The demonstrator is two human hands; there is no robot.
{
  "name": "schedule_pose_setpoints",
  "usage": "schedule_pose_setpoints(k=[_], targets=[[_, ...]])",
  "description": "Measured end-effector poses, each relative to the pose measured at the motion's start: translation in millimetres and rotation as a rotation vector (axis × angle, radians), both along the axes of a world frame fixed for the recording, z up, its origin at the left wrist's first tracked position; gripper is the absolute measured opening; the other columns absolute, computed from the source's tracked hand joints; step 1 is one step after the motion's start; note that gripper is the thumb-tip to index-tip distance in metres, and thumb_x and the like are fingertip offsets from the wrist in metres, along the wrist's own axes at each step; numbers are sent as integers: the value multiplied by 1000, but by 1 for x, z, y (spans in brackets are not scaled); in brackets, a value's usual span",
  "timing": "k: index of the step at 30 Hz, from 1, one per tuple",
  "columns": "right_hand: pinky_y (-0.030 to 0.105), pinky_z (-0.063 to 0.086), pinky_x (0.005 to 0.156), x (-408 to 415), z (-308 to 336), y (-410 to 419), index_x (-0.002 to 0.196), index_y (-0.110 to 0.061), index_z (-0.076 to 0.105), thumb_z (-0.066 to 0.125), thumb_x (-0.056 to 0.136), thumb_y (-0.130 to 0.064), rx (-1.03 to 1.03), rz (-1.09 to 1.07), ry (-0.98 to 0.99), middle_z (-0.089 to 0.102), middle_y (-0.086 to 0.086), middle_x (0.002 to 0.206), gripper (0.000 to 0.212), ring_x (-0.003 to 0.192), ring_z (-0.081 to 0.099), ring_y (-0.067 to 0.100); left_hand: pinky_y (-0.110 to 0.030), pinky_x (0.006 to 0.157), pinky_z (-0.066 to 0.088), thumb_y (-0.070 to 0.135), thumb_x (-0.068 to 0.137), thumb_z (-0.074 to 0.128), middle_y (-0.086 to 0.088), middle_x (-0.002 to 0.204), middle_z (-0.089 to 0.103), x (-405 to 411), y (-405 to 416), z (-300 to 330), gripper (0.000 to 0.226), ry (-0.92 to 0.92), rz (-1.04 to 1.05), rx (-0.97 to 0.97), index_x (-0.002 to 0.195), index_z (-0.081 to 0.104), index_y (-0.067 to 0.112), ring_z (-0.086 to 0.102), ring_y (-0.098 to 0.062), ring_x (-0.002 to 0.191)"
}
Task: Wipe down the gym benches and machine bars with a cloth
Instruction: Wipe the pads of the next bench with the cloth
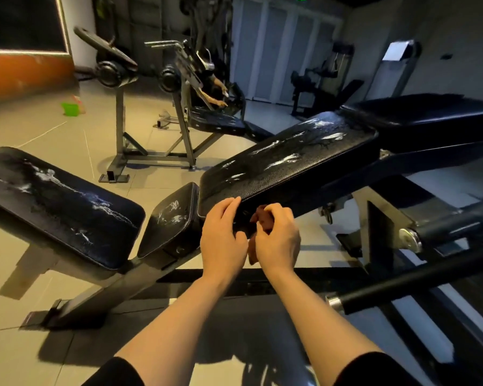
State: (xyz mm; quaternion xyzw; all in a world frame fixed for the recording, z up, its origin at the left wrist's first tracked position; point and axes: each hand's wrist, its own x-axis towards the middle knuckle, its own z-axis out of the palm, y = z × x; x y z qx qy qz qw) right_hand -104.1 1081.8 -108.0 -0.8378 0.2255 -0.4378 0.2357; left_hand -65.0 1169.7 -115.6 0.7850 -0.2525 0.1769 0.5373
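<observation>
The cloth point(262, 218) is a small reddish-brown rag, bunched in the right hand point(276, 240) just under the near edge of the bench point(287, 160). That hand's fingers are curled round it, so only two scraps show: one above the knuckles and one below the palm. The left hand point(223, 238) sits just left of the cloth, fingers fairly straight, with the tips resting on the bench edge; whether its thumb also pinches the rag I cannot tell.

By the look of it the cloth is light, soft and limp. It will fold and slip inside a loose hold, so it likely wants to be spread flat under the palm or wadded firmly before being pressed on the pad. The bench padding looks like grained black vinyl, streaked with pale smears; it is probably firm with a little give and slick where damp. The bench itself is heavy and needs no holding.

Much is hidden. Most of the cloth is inside the right hand, so its full size and wetness cannot be judged. The underside of the bench behind the hands is dark, and the fittings there are hard to make out. Right of the bench, a bar point(418, 282) runs out of frame. A second pad point(59, 204) lies left of the bench, similarly streaked.
</observation>
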Motion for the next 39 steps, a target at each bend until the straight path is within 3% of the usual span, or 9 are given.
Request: schedule_pose_setpoints(k=[5, 9, 13, 16, 21, 25, 27, 31, 39], targets=[[1, 33, 61, -14, 26, -8, 113, -11, 55, 61, 93, -12, 101, -118, -273, 57, 6, 108, 21, 93, 57, 16, -28, 110, 32, -2, 85, 55, 7, 147, 41, 0, 21, 4, 64, 9, -55, 181, 143, 43, 22, 37, -10, 134], [-1, 37, 63, -18, 46, -31, 118, -7, 50, 61, 93, -9, 221, -184, -453, 55, 14, 120, 27, 106, 56, 19, -25, 111, 28, 2, 87, 55, 7, 151, 36, -3, 34, 1, 64, 30, -19, 219, 146, 39, 22, 34, -9, 136], [4, 36, 71, 0, 38, -18, 113, -8, 57, 72, 83, -9, 97, -104, -364, 56, 13, 118, 33, 106, 58, 26, -27, 114, 24, 6, 89, 58, 7, 157, 25, 3, 43, -8, 71, -24, -10, 319, 151, 28, 23, 26, -10, 142], [21, 46, 74, 9, 20, -1, 111, -9, 63, 80, 72, -3, -32, 1, -227, 56, 13, 117, 43, 105, 56, 28, -24, 113, 20, 6, 90, 57, 5, 157, 26, 9, 47, -9, 69, -10, 28, 322, 151, 28, 22, 25, -12, 142], [26, 50, 75, 9, -21, 19, 106, -13, 66, 76, 73, 3, -138, 232, 63, 58, 6, 111, 38, 103, 54, 23, -28, 113, 27, 6, 89, 59, 5, 155, 28, 10, 47, -15, 71, 50, 10, 327, 150, 29, 22, 29, -11, 141], [19, 51, 72, 8, -1, 18, 100, -6, 65, 75, 74, -4, -94, 113, -290, 57, 11, 107, 28, 97, 58, 24, -28, 114, 27, 6, 88, 58, 7, 156, 27, 15, 55, -14, 71, 40, -43, 340, 150, 29, 25, 28, -10, 141], [23, 51, 74, 8, 13, 6, 103, -3, 64, 73, 77, -9, -135, 32, -373, 57, 15, 109, 28, 99, 58, 27, -28, 115, 25, 7, 89, 58, 9, 157, 25, 18, 61, -15, 71, 37, -58, 361, 151, 28, 27, 26, -10, 142], [28, 47, 71, 15, -2, -3, 105, -5, 64, 79, 69, 5, -221, -14, -201, 59, 15, 107, 40, 98, 57, 32, -31, 116, 25, 8, 89, 57, 11, 157, 25, 23, 67, -17, 72, 42, -83, 389, 151, 26, 29, 25, -10, 142], [24, 49, 61, 22, -35, 24, 100, -13, 65, 82, 69, -4, -262, 228, 54, 59, 4, 99, 36, 87, 59, 22, -21, 110, 24, 4, 87, 57, 10, 154, 30, 28, 68, -20, 71, 34, -116, 326, 149, 31, 28, 29, -8, 140]])
